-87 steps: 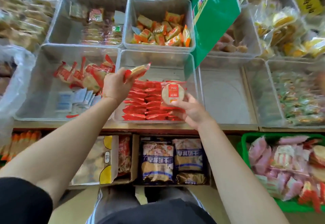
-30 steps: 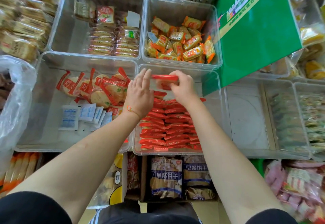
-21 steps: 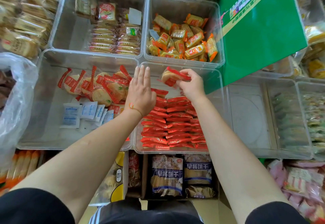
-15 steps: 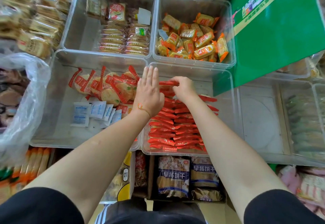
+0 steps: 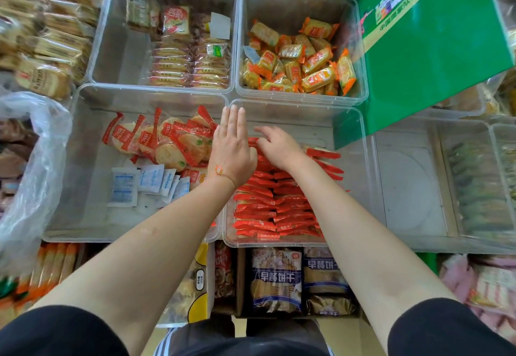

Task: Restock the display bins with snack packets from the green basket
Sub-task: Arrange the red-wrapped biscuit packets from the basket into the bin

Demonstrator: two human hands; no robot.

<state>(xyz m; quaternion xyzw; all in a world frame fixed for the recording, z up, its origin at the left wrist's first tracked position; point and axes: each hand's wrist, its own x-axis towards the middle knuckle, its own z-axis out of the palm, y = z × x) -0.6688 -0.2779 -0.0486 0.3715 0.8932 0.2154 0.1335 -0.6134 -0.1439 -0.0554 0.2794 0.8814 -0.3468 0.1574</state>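
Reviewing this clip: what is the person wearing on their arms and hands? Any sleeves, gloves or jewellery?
Both forearms are bare, with short black sleeves ending at the upper arms. No gloves on either hand. The left hand has a thin orange string bracelet with a small knot at the wrist. The right hand and its wrist show no jewellery.

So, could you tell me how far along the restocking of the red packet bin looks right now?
Done: the red packets stand in neat rows filling the near part of the clear bin. In hand: the left hand lies flat against the stack's far end while the right hand rests its fingers on the last packets. Left: the bin's far end is bare, and pink packets wait at lower right.
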